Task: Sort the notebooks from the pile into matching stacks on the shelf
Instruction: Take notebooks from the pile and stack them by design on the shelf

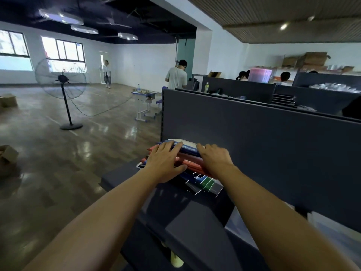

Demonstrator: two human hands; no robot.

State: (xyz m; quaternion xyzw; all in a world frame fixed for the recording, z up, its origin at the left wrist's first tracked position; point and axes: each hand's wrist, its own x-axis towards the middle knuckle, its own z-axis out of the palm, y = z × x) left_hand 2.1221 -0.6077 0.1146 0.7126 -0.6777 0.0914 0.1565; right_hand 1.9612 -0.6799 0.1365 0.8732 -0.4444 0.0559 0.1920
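**Ana:** Fingers point(176, 146) of the left hand point(166, 163) lie straight and a little spread, flat across the top of the pile of notebooks point(187, 159), with the thumb low against the near edge. The right hand point(214, 158) is laid on the same pile, fingers extended toward the far end; whether their tips hook over an edge I cannot tell.

**Ben:** Where does the pile sit?

**Ana:** On the dark shelf point(187, 212), at its left end, hard by the grey back panel point(254, 145). A blue notebook point(188, 148) is on top, red notebooks point(192, 163) under it, and a patterned blue-and-green cover point(205, 183) pokes out at the near bottom.

**Ben:** Which way does it run from the hands?

**Ana:** Straight ahead of both. Its long axis looks to run away from the person, slanting toward the left, and the covers are fanned, not squared. The hands flank it, left on the open side, right on the panel side, so neither is clearly nearer.

**Ben:** So the next move?

**Ana:** My guess: lift the blue top one off. No matching stacks show yet, so the sorting seems barely begun.
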